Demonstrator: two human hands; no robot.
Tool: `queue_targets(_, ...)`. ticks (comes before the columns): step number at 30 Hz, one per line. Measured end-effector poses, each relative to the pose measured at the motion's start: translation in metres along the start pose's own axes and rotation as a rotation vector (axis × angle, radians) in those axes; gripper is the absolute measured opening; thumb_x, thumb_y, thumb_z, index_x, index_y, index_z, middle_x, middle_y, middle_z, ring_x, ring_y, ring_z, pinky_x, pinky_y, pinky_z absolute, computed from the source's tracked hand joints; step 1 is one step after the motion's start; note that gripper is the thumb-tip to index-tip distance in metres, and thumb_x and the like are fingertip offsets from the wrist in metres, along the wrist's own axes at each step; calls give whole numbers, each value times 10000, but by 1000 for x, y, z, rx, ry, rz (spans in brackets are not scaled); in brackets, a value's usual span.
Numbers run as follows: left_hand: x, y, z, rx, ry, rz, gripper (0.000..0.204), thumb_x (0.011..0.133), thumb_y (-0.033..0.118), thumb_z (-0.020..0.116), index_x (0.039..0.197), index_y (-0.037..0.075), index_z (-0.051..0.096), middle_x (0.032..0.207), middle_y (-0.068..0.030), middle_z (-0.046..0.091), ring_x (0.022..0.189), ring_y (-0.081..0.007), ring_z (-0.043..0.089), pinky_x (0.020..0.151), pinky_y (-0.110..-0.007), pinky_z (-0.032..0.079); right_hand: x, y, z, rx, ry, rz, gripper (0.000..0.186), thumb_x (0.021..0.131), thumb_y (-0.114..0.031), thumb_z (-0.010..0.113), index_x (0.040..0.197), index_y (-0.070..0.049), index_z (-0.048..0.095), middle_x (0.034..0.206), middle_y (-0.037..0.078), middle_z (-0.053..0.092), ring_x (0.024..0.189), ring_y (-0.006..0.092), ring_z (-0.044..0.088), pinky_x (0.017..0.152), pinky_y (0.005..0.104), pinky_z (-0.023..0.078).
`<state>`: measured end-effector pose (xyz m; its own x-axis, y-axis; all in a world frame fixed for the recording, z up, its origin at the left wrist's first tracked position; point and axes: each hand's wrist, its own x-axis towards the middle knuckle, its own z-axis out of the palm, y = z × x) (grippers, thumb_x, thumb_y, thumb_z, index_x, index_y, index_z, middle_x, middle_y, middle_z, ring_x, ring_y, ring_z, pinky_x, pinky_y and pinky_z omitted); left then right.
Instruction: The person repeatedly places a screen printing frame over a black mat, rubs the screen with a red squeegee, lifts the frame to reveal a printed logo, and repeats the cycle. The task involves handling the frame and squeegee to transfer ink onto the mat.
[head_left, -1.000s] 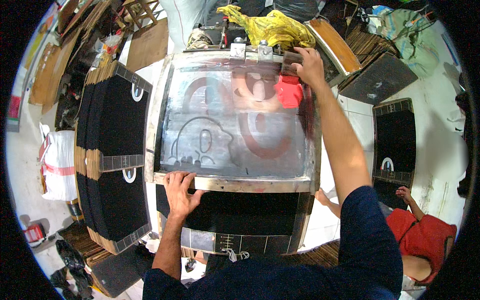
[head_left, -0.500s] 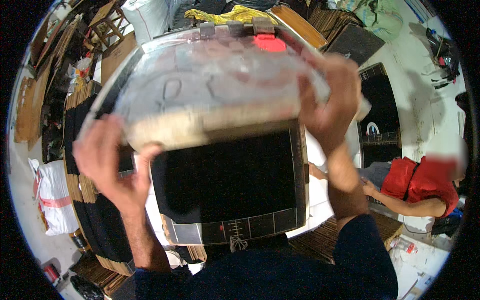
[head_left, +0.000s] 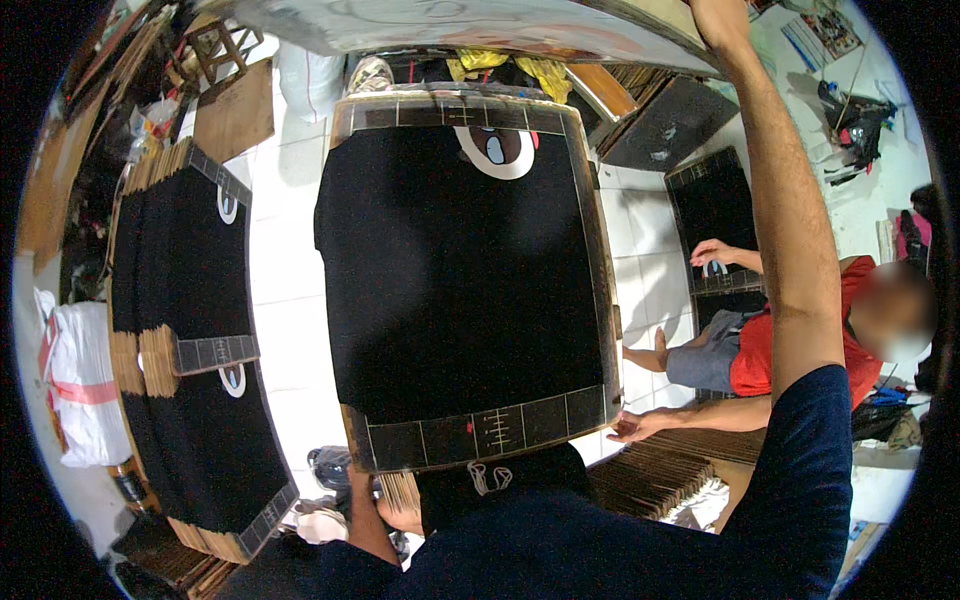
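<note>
My right hand (head_left: 720,22), at the top edge of the view, grips the corner of a screen-printing frame (head_left: 620,40) that is raised over the far end of a board. On the board (head_left: 535,425) lies a flat black cloth (head_left: 450,270). Near the cloth's far right edge is a printed white, brown and blue eye (head_left: 497,150); a bit of red shows beside it. My left forearm (head_left: 370,515) reaches to the board's near left corner; its hand is hidden there, so its fingers do not show.
More cloth-covered boards with eye prints (head_left: 232,380) lie at left beside stacked cardboard (head_left: 145,360). At right, a co-worker in a red shirt (head_left: 760,350) holds a hand near another board's print (head_left: 713,268). White sacks (head_left: 90,385) and yellow cloth (head_left: 545,75) are around.
The screen frame has swung up and away, uncovering the black cloth and the eye print. My right hand moved up with it; my left hand dropped to the board's near left corner.
</note>
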<state>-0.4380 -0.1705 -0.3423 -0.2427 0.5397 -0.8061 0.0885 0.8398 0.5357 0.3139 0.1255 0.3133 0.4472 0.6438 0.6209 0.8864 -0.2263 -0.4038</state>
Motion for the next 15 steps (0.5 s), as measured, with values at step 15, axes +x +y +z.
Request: queue_targets(15,-32,-87,6,383,433,449,316,1034,238,563,1234,23,681,1060,-229,741,929,-415,717,795,-491,572,11,37,12,-186,-119,70,522,951,-603,561,1038,-155,812,939,71,781,901,191,705,885,326,485)
